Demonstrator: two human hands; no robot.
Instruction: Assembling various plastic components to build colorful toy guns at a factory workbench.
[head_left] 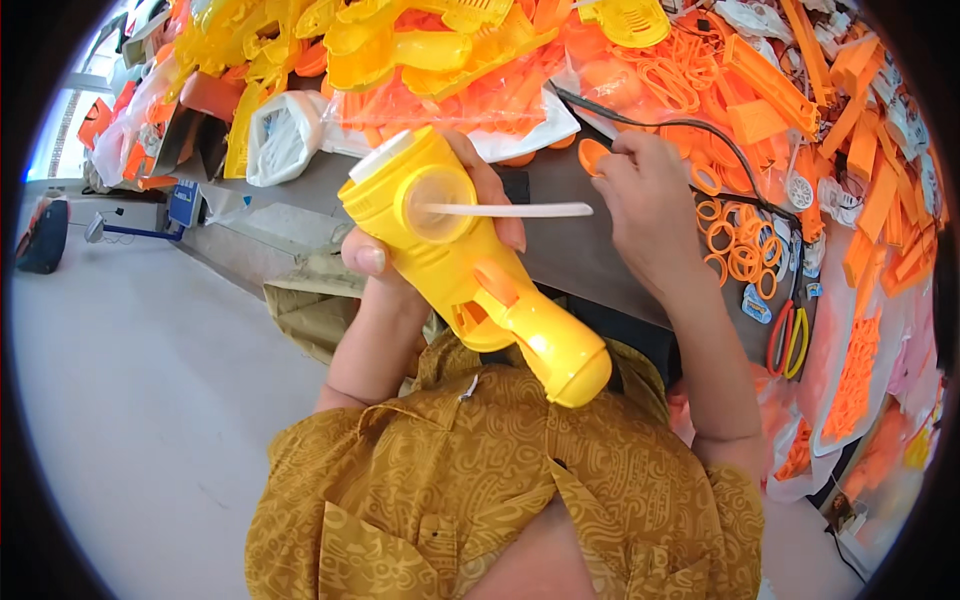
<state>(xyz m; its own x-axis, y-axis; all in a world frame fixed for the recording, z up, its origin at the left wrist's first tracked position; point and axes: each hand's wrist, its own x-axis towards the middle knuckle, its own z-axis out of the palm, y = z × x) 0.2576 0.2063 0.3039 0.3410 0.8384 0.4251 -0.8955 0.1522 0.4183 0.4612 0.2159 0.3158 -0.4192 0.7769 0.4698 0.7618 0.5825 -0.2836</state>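
My left hand [368, 258] is wrapped round a yellow plastic toy gun [450, 250], its thumb on the near side and its fingers behind. The toy is tilted, with its handle down to the right. It has an orange trigger [495, 284] and a clear round chamber [437, 204], from which a whitish thin tube [520, 210] sticks out to the right. Over the dark table, my right hand [645, 210] pinches a small orange ring-like piece [593, 156] at its fingertips. Part of that piece is hidden by the fingers.
Yellow shell parts [430, 50] are heaped at the back. Orange rings [740, 250] lie right of my right hand, beside red-and-yellow-handled pliers [790, 340]. A black cable [680, 124] crosses the table [560, 230]. Orange parts [870, 150] pile up at right; a white bag [285, 135] stands at left.
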